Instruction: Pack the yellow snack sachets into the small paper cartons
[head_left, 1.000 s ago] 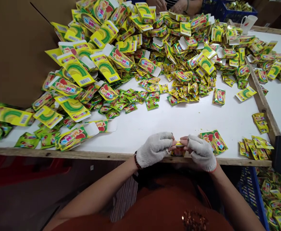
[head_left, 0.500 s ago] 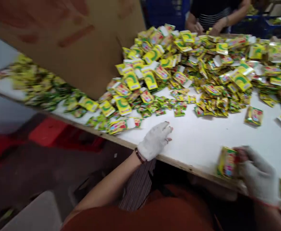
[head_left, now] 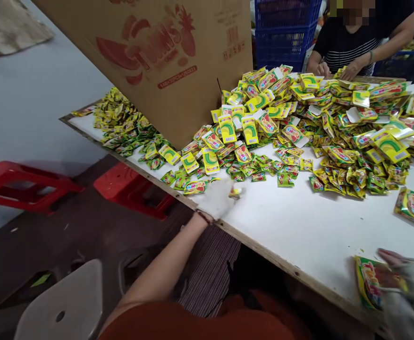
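My left hand [head_left: 215,197], in a white fingerless glove, is over the table's near edge and smeared by motion. It overlaps the end of a small yellow-and-green candy box [head_left: 195,188]; its fingers are too blurred to show whether they grip it. At the lower right, my gloved right hand [head_left: 407,288], also blurred, has its fingers on a candy box [head_left: 367,282] by the table edge, thumb raised. Another candy box [head_left: 412,206] lies apart on the white table [head_left: 284,222]. Loose wrapped candies [head_left: 348,182] lie before the heap of yellow boxes [head_left: 259,100].
A big cardboard carton [head_left: 199,101] stands tilted at the left of the heap. More small packets [head_left: 118,118] lie beyond it. Across the table, a person [head_left: 351,54] handles boxes near blue crates [head_left: 286,40]. Red stools [head_left: 120,186] and a grey stool [head_left: 63,302] stand at left.
The view has swung left. My left hand has moved from bare table onto the end of the nearby candy box. My right hand has carried its candy box along the table edge to the right.
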Demonstrator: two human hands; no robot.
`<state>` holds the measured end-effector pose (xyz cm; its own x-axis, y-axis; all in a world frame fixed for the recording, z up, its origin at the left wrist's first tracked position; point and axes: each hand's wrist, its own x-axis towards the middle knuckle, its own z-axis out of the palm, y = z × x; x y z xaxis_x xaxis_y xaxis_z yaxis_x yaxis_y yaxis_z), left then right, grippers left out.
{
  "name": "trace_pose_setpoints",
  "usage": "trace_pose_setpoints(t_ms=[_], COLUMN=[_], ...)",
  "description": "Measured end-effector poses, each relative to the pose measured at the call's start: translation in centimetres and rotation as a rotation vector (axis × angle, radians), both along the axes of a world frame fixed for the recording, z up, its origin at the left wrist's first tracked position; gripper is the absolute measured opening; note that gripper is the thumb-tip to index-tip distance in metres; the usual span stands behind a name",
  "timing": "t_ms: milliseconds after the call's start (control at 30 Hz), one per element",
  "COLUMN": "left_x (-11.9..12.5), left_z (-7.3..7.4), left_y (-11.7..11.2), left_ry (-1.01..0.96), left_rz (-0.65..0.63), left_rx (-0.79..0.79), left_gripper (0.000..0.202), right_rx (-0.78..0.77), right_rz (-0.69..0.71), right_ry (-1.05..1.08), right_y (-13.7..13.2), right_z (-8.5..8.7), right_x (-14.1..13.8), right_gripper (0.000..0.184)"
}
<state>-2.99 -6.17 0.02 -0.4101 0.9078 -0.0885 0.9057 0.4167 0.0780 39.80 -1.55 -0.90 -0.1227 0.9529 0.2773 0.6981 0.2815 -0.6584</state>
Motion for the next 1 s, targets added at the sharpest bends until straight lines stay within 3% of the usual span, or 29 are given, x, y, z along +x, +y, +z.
trace_pose_setpoints(t_ms=[100, 167, 267, 333, 467, 633, 733, 833, 900, 1000], left_x=[5.9, 10.2, 15.3, 17.2, 17.8, 15.8, 14.7, 14.5, 14.5, 14.5], left_z=[-1.9, -3.0, -4.1, -4.8, -5.7, -4.6, -3.9, -4.0, -4.2, -4.1], left_y=[0.9, 1.0, 0.6, 0.2, -0.1, 0.7, 2.0, 2.9, 3.0, 2.9], left_ry=[-0.481, -0.923, -1.498, -1.665, -1.667, -1.344, -1.261, -1.393, -1.531, -1.479], left_rz=[-0.056, -0.077, -0.082, -0.030, 0.033, -0.327, -0.448, -0.361, -0.278, -0.355], left_rx=[0.213, 0.330, 0.287, 0.241, 0.309, 0.351, 0.321, 0.246, 0.214, 0.254], left_gripper=[0.017, 0.024, 0.037, 0.043, 0.050, 0.020, 0.018, 0.017, 0.030, 0.020], right_rx=[-0.055, -0.189, -0.344, -0.363, -0.304, -0.306, -0.333, -0.359, -0.334, -0.257], right_rz=[0.208, 0.217, 0.195, 0.179, 0.117, 0.183, 0.229, 0.185, 0.172, 0.240], right_ry=[0.087, 0.202, 0.513, 0.660, 0.503, 0.332, 0.341, 0.471, 0.468, 0.300], right_y=[-2.1, -2.8, -2.9, -2.6, -2.3, -1.6, -1.0, -0.8, -0.7, -0.9], right_z=[-0.8, -1.8, -3.2, -3.7, -3.9, -2.9, -2.5, -2.7, -2.8, -2.2], right_x=[-5.3, -7.8, -9.7, -9.9, -8.6, -7.6, -8.2, -8.8, -8.8, -8.5], right_gripper=[0.023, 0.026, 0.026, 0.023, 0.027, 0.023, 0.019, 0.027, 0.033, 0.018])
